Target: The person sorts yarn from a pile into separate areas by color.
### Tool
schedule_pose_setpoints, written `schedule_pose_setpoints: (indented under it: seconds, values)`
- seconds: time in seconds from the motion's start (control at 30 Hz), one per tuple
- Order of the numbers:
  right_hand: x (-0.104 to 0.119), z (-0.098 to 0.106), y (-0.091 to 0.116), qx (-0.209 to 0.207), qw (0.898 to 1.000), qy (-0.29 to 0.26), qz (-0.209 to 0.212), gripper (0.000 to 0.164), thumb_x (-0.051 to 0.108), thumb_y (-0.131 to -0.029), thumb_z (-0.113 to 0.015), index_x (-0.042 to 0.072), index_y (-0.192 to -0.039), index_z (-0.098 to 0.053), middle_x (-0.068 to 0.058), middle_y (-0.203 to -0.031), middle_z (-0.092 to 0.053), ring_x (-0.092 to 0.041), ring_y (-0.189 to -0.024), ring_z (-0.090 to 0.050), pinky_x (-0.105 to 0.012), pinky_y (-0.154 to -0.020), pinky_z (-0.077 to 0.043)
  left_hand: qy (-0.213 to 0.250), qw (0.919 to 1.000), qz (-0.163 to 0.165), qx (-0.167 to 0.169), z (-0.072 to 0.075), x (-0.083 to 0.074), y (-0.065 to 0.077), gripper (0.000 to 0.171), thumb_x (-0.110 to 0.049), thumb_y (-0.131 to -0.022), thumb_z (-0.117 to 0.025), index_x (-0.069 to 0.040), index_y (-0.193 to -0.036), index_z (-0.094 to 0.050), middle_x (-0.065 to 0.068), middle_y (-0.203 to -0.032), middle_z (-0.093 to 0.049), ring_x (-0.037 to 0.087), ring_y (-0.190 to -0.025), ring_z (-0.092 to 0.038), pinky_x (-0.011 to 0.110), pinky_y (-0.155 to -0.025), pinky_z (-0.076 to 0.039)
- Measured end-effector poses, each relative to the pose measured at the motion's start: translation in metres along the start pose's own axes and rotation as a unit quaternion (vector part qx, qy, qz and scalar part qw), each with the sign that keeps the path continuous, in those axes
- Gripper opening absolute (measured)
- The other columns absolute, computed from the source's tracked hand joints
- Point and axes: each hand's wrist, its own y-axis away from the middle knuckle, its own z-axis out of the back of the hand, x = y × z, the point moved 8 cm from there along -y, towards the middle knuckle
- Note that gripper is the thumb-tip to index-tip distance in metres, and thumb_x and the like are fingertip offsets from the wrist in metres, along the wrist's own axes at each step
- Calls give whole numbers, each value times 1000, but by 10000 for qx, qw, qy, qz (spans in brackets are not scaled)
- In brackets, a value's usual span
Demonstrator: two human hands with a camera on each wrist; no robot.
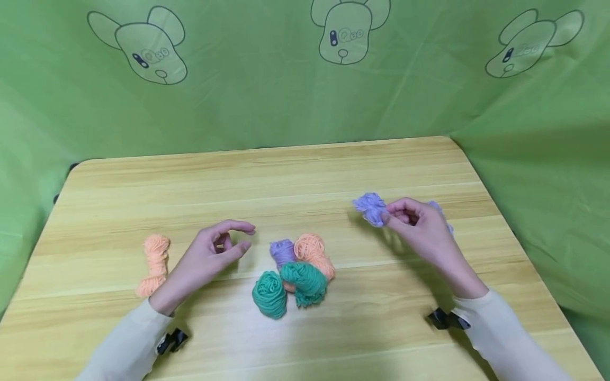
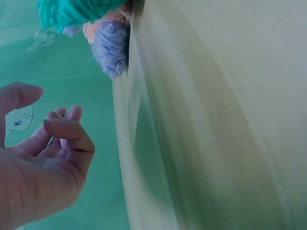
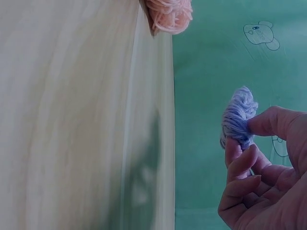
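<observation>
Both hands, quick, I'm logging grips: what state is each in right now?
Left hand: open, fingers relaxed, holding nothing.
Right hand: closed, pinching a purple yarn bundle.

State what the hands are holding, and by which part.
The right hand pinches a purple yarn bundle between thumb and fingers, at its edge nearest the palm. The left hand holds nothing.
</observation>
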Motion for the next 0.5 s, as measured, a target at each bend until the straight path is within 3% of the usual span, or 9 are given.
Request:
schedule_pose_setpoints:
  seconds: [0.17, 0.23, 0.5]
  values:
    - [-5, 7, 4, -103, 9997, 202, -29, 21, 22, -103, -79, 3, -112, -75, -9, -86, -63, -18, -75, -54, -31, -91, -51, -8, 9998, -16, 220, -12, 1, -10, 36, -20, -104, -77, -12, -139, -72, 4, -68, -51, 16, -59, -45, 27, -53, -38]
    - [-7, 8, 7, -125, 9994, 318, -40, 19, 21, -103, -79, 4, -111, -76, -8, -87, -63, -18, -75, -54, -26, -63, -45, -91, 9997, 7, 235, -15, 1, -13, 36, -21, -103, -78, -13, -138, -73, 3, -67, -50, 17, -58, -44, 29, -53, -38]
    - [-14, 16, 18, -231, 9974, 665, -150, 20, 23, -102, -80, 6, -111, -76, -8, -86, -62, -19, -77, -52, -26, -60, -45, -222, 9992, -39, 330, -28, -4, -29, 35, -18, -99, -80, -11, -132, -76, 8, -77, -58, 21, -68, -52, 31, -62, -44]
